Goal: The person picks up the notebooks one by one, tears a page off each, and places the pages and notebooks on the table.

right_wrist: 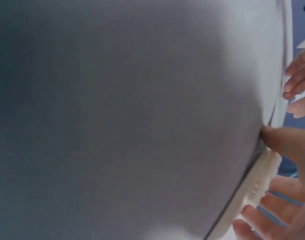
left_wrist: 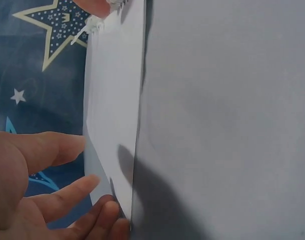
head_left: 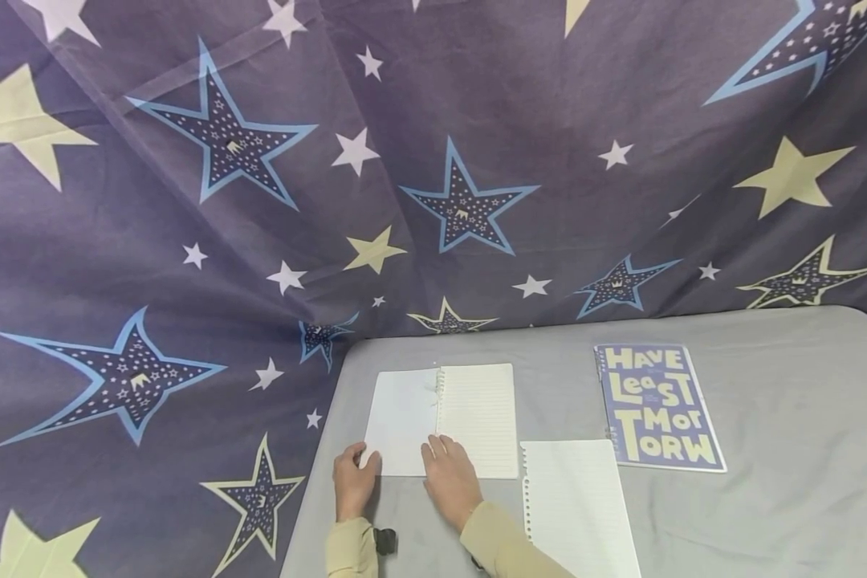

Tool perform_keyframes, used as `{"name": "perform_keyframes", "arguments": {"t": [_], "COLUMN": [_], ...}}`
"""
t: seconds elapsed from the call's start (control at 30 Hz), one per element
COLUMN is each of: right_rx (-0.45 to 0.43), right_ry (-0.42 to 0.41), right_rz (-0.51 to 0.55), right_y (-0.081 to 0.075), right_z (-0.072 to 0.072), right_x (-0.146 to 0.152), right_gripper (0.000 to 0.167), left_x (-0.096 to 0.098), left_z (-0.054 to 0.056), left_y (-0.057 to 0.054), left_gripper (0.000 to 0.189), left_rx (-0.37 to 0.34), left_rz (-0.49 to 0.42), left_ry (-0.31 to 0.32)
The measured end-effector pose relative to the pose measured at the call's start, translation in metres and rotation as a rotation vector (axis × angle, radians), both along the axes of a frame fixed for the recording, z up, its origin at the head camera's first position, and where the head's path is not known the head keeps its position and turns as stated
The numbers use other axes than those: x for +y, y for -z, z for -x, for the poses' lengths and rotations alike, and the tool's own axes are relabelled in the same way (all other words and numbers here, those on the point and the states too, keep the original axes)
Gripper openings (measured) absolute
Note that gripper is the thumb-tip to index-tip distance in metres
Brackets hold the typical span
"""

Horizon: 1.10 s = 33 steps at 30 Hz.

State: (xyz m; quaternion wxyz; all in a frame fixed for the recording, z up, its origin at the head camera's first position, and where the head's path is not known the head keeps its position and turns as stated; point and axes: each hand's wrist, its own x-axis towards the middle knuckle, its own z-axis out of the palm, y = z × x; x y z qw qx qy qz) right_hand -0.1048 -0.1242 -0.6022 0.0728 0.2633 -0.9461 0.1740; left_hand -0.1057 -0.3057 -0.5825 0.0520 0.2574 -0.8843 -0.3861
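Note:
An opened spiral notebook (head_left: 480,417) lies flat, with a plain white page on the left and a lined page on the right. My left hand (head_left: 356,475) is at its lower left corner; in the left wrist view its fingertips (left_wrist: 110,207) meet the edge and the thumb stands apart. Across the lower middle, by the binding, my right hand (head_left: 451,480) rests with fingers extended over the pages. Its thumb (right_wrist: 280,140) touches the lower edge in the right wrist view. Ragged paper bits (head_left: 432,388) cling to the upper binding.
A loose lined sheet (head_left: 578,506) with punched holes down its left side lies right of the right forearm. Beyond it is a purple notebook (head_left: 661,409) with large cream letters. A grey cloth (head_left: 787,433) covers the surface; star-patterned fabric (head_left: 477,96) hangs behind and at left.

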Motion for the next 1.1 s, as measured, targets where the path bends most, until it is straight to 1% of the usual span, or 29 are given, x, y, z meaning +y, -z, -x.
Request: {"name": "perform_keyframes", "arguments": {"t": [0.17,0.3,0.47,0.57,0.67,0.8,0.93,1.0,1.1], "right_rx": [0.05,0.06,0.081,0.083,0.087,0.093,0.093,0.082,0.043], "right_ry": [0.018,0.018,0.013,0.007,0.007,0.01,0.012,0.014,0.01], "right_rz": [0.007,-0.005,-0.021,-0.031,-0.035,-0.033,-0.033,-0.039,-0.045], "right_y": [0.008,0.009,0.009,0.011,0.011,0.011,0.01,0.01,0.009], "right_z": [0.004,0.003,0.0,-0.001,-0.001,-0.002,-0.002,-0.003,-0.003], "right_x": [-0.003,-0.002,0.001,0.001,0.001,0.002,0.004,0.004,0.005], "right_gripper": [0.052,0.053,0.053,0.052,0.051,0.051,0.049,0.049,0.049], "left_x": [-0.001,-0.002,-0.004,-0.008,-0.011,-0.015,-0.019,-0.02,-0.021], "left_z": [0.001,0.001,0.002,0.002,0.002,0.003,0.002,0.002,0.003], "left_y": [0.001,0.002,-0.001,0.0,0.0,-0.003,-0.008,-0.009,-0.012], "left_gripper": [0.047,0.048,0.047,0.047,0.047,0.047,0.045,0.044,0.044], "left_rx": [0.003,-0.008,0.005,-0.004,-0.021,-0.014,-0.016,-0.012,-0.002], "left_rz": [0.015,0.011,0.018,0.01,-0.006,-0.015,-0.03,-0.036,-0.054], "left_ry": [-0.006,-0.014,-0.022,-0.031,-0.027,-0.018,-0.028,-0.037,-0.063]}}
